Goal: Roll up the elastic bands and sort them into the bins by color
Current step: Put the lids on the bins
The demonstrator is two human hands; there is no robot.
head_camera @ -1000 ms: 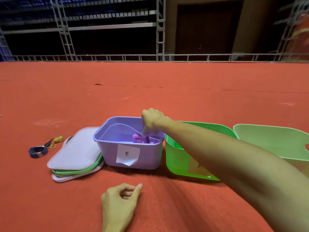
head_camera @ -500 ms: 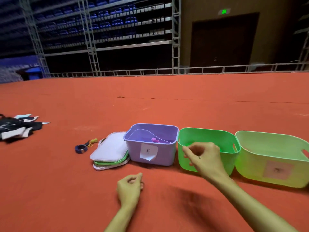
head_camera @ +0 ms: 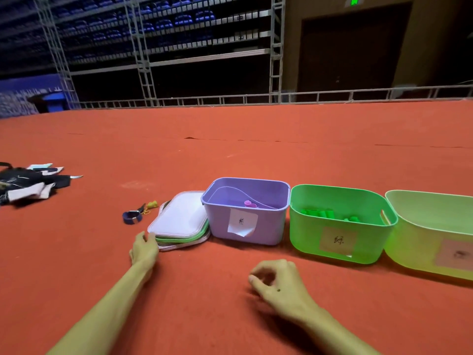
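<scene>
Elastic bands are all in the bins at this moment. One pinkish-purple roll (head_camera: 250,204) lies low in the purple bin (head_camera: 220,226), and a cluster of green rolls (head_camera: 318,213) lies on its side in the green bin (head_camera: 307,239), long axes running roughly left to right. No loose band shows on the red floor (head_camera: 230,149). What the pale yellow-green bin (head_camera: 422,242) holds is hidden behind its wall.

The right hand (head_camera: 280,283) hovers low over the floor, fingers loosely curled, thumb near forefinger, with nothing visible in it. From here the purple roll sits ahead and a touch left, the green rolls ahead and a touch right. It is the nearer hand to both bins.

The left hand (head_camera: 143,249) reaches forward to the lid stack (head_camera: 181,219) just left of the purple bin, fingertips on its near-left corner. Whether they pinch that corner or only touch it cannot be told. The bands lie ahead and well to its right, past the lids.

With no band left out, the sorting looks done or close to it. The lids look like the next concern, and the left hand is already there.
</scene>
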